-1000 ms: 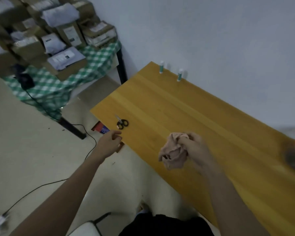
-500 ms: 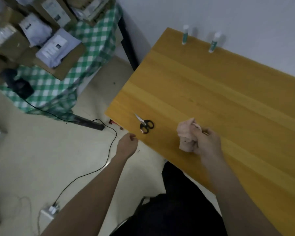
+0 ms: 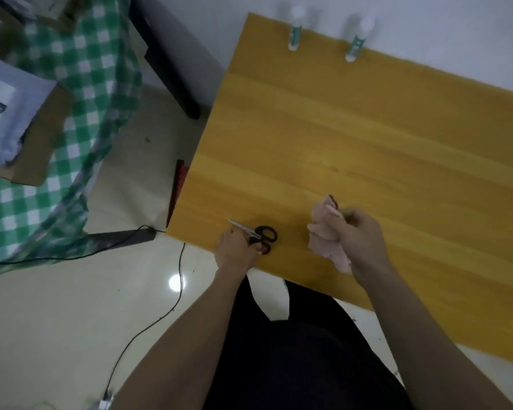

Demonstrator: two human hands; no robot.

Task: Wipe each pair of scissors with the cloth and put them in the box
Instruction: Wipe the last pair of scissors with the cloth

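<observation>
A yellow wooden table [image 3: 353, 137] stands against a white wall, with two small bottles [image 3: 295, 31] at its far edge. Near the table's front-left corner lie black-handled scissors [image 3: 262, 235]; the left hand [image 3: 237, 247] curls onto them. The right hand [image 3: 359, 235] clutches a bunched pink cloth [image 3: 323, 235].

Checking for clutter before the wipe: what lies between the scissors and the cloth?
Nothing: the head view shows only bare wooden table between the scissors and the cloth.
</observation>
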